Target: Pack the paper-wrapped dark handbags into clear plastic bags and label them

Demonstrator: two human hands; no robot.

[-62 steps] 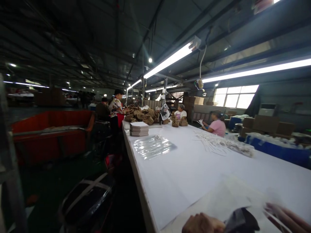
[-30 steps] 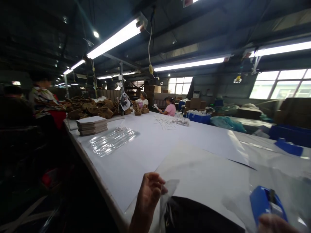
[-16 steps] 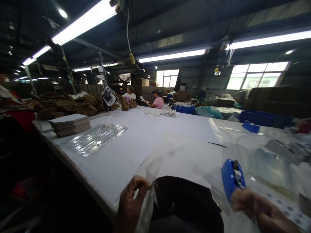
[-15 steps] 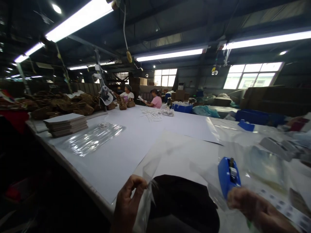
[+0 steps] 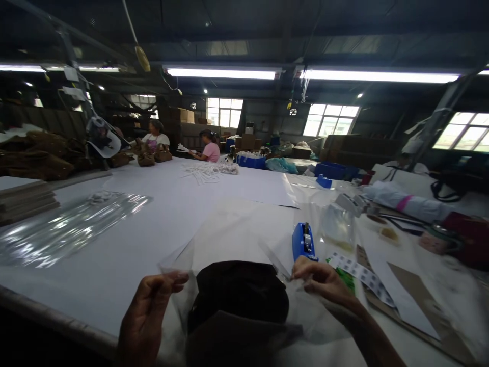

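Note:
A dark, soft-looking item [image 5: 242,290] with a rounded top lies before me; its exact kind I cannot make out. Clear thin plastic, seemingly a bag [image 5: 179,260], surrounds it, the loose edges spread to both sides. On the left, my left hand [image 5: 148,311] pinches one plastic edge between thumb and fingers. My right hand [image 5: 324,283] is closed on the opposite edge, just in front of a blue tape dispenser [image 5: 303,242]. Both hands are at about the height of the dark item's top.
Flat clear plastic bags [image 5: 76,224] lie on the white table [image 5: 160,229] at left, beside stacked boards [image 5: 26,201]. White strips [image 5: 204,172] sit farther back. A sticker sheet [image 5: 362,275], cardboard [image 5: 416,285] and a mug [image 5: 439,239] are at right. Two people sit beyond.
The view has turned to the right. My right hand, earlier blurred by the tape dispenser, now grips the plastic's right edge. My left hand keeps its pinch, and the plastic is spread wider.

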